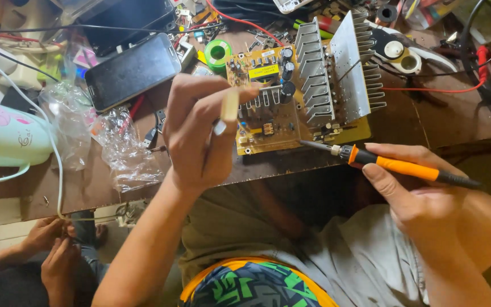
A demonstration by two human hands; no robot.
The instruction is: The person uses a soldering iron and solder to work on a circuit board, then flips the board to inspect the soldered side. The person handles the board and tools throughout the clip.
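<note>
A yellow circuit board (pixel 265 122) with black capacitors and two large finned aluminium heat sinks (pixel 336 71) lies on the brown workbench (pixel 86 182). My left hand (pixel 200 133) hovers over the board's left edge, pinching a small pale strip (pixel 229 105) between thumb and fingers. My right hand (pixel 421 187) grips an orange and black soldering iron (pixel 404 167) like a pen. Its metal tip (pixel 313 145) rests near the board's lower right edge.
A dark smartphone (pixel 132 71) lies at the upper left beside crumpled clear plastic bags (pixel 120 148). A green tape roll (pixel 218 52), red wires (pixel 439 88) and white-handled cutters (pixel 404 54) crowd the back. Another person's hands (pixel 52 250) sit at the lower left, below the bench edge.
</note>
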